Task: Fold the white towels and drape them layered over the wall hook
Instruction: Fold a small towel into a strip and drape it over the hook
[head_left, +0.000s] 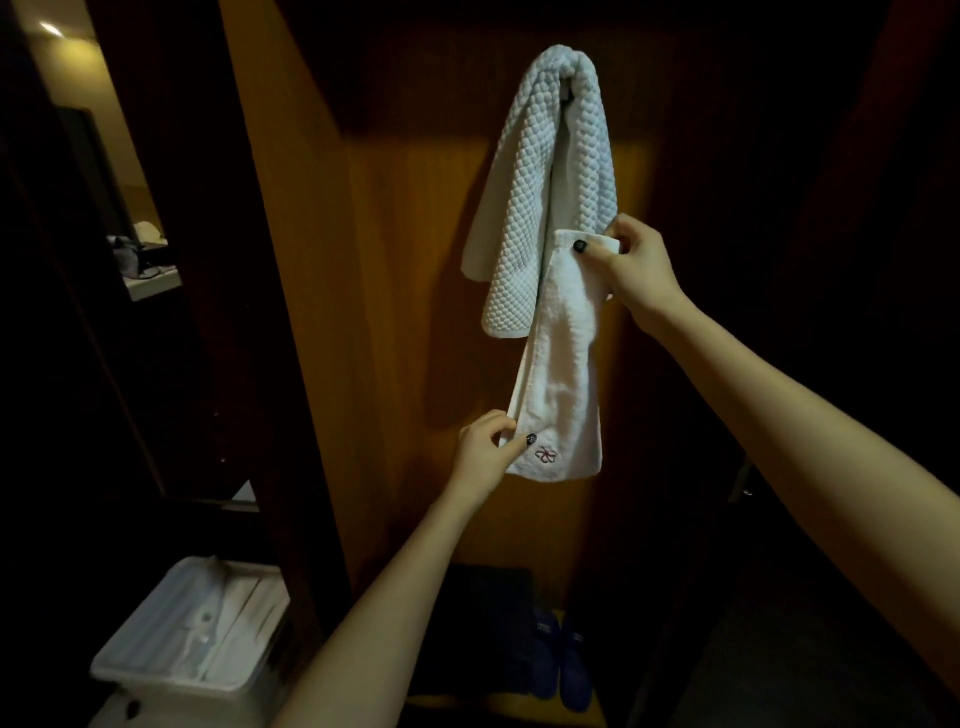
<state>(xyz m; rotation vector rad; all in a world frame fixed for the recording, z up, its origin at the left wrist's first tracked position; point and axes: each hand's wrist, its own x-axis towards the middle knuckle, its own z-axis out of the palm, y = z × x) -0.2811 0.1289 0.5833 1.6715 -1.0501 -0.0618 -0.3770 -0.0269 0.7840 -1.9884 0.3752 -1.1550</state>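
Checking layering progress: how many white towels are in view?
2: a waffle towel draped over the hook; a folded towel held by the left hand and right hand. Others may be hidden.

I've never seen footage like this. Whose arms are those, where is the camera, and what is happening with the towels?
There is no machine here. These are a person's two bare arms, and the single picture comes from a camera worn on their head, looking forward and down. On the wooden wall, a hook carries a waffle towel, draped over it so both ends hang down. In front of it the person holds a folded towel, which is narrower and white. The right hand pinches its top end, and the left hand pinches its lower edge beside a small red emblem. With a grip at each end, the towel hangs between the hands and is not yet on the hook. Down below are a white tray at the left and dark blue slippers on the floor.
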